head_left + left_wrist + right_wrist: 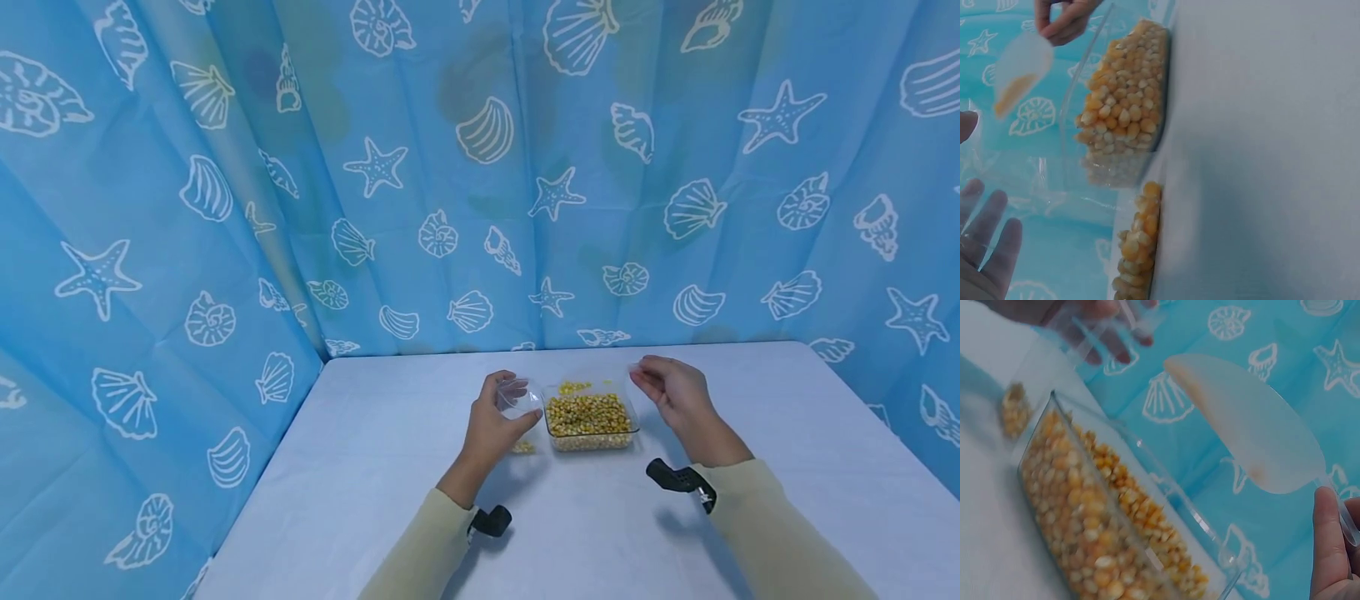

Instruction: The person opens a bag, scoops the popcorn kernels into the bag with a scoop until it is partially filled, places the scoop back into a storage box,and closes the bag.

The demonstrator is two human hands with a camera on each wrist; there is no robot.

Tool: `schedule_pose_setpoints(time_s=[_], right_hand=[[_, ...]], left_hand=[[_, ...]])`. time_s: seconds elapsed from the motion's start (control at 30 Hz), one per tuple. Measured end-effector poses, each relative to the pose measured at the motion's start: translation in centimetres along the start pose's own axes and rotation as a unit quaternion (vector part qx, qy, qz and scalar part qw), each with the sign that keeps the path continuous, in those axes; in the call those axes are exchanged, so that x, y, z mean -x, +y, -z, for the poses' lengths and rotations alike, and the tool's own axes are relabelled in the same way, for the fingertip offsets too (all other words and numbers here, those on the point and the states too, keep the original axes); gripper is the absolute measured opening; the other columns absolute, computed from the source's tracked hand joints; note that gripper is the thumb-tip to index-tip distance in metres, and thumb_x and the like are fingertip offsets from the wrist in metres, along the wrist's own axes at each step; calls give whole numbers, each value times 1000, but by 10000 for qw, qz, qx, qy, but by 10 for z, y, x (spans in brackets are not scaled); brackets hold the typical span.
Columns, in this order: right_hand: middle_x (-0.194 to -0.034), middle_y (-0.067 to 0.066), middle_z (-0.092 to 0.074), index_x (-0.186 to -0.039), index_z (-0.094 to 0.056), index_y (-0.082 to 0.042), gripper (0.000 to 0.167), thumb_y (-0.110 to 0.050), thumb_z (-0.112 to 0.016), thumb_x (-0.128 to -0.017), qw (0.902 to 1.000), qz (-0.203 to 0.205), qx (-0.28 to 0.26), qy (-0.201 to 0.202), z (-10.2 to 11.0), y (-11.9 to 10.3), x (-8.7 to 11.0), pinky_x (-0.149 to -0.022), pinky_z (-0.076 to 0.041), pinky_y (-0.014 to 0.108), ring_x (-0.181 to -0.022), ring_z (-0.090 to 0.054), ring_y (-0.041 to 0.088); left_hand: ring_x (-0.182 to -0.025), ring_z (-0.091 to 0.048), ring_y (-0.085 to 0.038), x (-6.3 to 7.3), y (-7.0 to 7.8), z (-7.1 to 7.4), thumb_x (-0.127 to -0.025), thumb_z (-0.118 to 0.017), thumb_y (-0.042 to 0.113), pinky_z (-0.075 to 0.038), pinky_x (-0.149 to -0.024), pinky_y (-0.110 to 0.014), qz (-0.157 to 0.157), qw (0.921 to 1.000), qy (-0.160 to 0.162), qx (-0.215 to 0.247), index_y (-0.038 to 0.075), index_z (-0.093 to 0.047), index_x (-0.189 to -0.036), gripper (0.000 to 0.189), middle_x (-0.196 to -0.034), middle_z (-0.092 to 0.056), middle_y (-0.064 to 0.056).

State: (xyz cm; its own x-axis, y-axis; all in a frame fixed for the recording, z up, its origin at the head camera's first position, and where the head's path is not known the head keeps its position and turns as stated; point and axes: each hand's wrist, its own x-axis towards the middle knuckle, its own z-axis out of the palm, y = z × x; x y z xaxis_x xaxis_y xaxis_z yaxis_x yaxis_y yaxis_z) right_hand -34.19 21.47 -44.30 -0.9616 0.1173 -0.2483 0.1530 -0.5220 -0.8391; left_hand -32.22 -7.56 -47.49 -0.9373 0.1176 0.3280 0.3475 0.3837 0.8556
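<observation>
Curling spread fingers round the clear, round-mouthed plastic jar, the left hand could, we judge, tip it, so few yellow corn kernels weight its bottom; the clear rectangular tub beside it holds more; rightmost, the right hand pinches the translucent white plastic scoop, whose apparent load could spill if tilted.

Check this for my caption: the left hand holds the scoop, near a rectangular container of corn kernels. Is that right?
No: the right hand, not the left hand, holds the scoop, as the right wrist view shows. It is near a rectangular container of corn kernels.
</observation>
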Motion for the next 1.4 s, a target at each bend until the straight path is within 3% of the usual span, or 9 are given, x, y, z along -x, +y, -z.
schedule_pose_setpoints(time_s=[0.13,0.4,0.57,0.73,1.0,1.2,1.4], right_hand=[[-114,7,-54,-122,-50,-9,27,-14,-61,-97,9999,58,-29,-107,-7,-6,5,-90,-49,28,-100,-64,14],[-95,5,-62,-120,-50,-3,29,-9,-64,-95,9989,189,-135,-407,-21,-8,16,-85,-51,28,-88,-67,14],[-97,6,-61,-119,-50,-4,26,-10,-61,-97,9981,288,216,-506,-26,-3,15,-88,-50,29,-89,-67,14],[-104,10,-58,-117,-51,-4,22,-10,-59,-98,9958,526,598,-444,-34,-1,13,-89,-49,31,-89,-66,15],[-101,11,-57,-115,-50,-2,19,-7,-57,-98,9931,673,856,-426,-44,0,15,-83,-53,29,-84,-66,16],[-104,12,-55,-117,-51,-1,23,-9,-60,-97,9878,881,1206,-446,-49,-2,18,-83,-53,28,-86,-66,16],[-104,12,-54,-117,-52,1,24,-8,-60,-96,9850,988,1340,-450,-52,-3,20,-81,-53,28,-85,-67,16]], left_hand=[[-113,-57,-8,1,-1,-3,-78,-84,30,-38,-104,-42,-86,9999,-5,-74,23,-42,-137,72,-120,-61,16],[-114,-56,-14,2,0,-5,-77,-84,26,-43,-99,-43,-8,9996,-151,-238,23,-42,-139,75,-121,-61,15],[-110,-57,-13,2,-3,-5,-78,-84,29,-46,-95,-41,-36,9995,-226,-217,20,-42,-141,76,-121,-61,13],[-109,-57,-13,1,-4,-4,-80,-82,31,-46,-94,-39,6,9995,-245,-182,20,-48,-133,64,-119,-61,13],[-108,-57,-12,1,-3,-2,-80,-81,33,-47,-94,-39,118,9995,-255,-138,23,-50,-123,54,-122,-63,5],[-110,-57,-13,0,-4,-2,-81,-81,30,-43,-99,-42,71,9996,-268,36,21,-50,-125,55,-116,-63,14],[-106,-60,-12,-1,-6,-1,-81,-81,34,-47,-94,-40,150,9994,-281,104,24,-50,-127,56,-116,-62,18]])
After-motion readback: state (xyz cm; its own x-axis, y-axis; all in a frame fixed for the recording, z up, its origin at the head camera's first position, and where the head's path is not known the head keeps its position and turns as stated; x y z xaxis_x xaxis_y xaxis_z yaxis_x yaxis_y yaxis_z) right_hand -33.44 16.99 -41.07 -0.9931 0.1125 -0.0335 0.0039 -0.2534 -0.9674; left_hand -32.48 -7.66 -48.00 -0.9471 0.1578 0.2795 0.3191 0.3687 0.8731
